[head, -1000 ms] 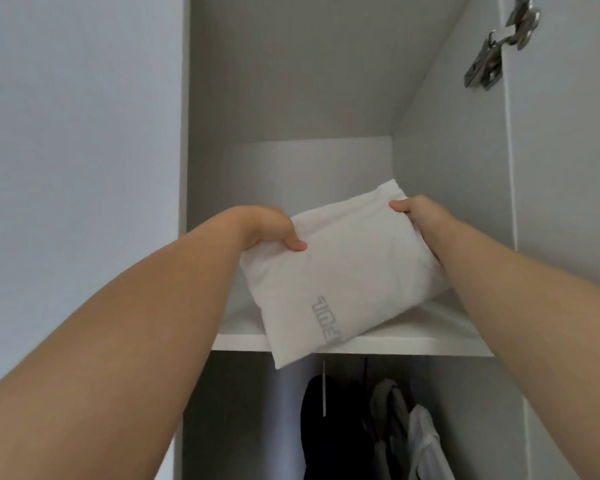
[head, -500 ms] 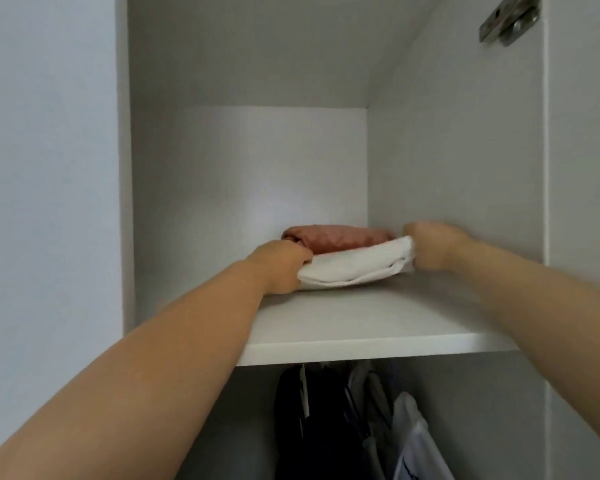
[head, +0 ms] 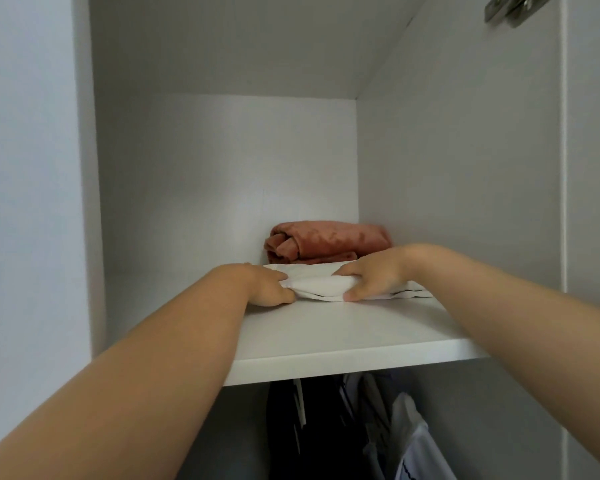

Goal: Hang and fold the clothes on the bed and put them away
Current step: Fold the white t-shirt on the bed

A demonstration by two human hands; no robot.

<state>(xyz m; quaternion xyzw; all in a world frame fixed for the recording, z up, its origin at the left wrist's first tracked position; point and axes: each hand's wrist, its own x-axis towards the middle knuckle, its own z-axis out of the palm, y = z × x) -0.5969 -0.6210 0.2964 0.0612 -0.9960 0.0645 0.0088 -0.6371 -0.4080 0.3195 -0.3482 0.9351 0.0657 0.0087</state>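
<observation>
White folded garment [head: 314, 287] lies flat on the upper wardrobe shelf [head: 343, 332]. It sits toward the right side and just in front of a folded rust-coloured garment [head: 329, 241], touching or nearly touching it; the contact line is hidden. Putting it there probably keeps the folded items in one row at the back and leaves the front of the shelf free.

Left grip [head: 269, 285] is clenched round the garment's left end, thumb at the front edge, fingers tucked under or behind the fold. Right grip [head: 374, 276] pinches the front fold, thumb low at the shelf surface and fingers spread over the top. Holding it from both sides likely stops the fold from opening as it settles. Neither grip has released, so the placing step looks nearly done but not finished.

Below the shelf are hanging clothes, dark ones [head: 312, 427] and a white one [head: 414, 445]. A door hinge [head: 513, 8] shows top right.

Versus earlier:
- One second ago the garment was held up tilted, overhanging the shelf's front edge, with its print visible. It is now fully on the shelf, print out of sight.
- Half a second ago the right grip was at the garment's far right end. It has since moved inward onto the front fold, exposing that end.
- The left grip keeps its end.
- The rust garment is unmoved.
</observation>
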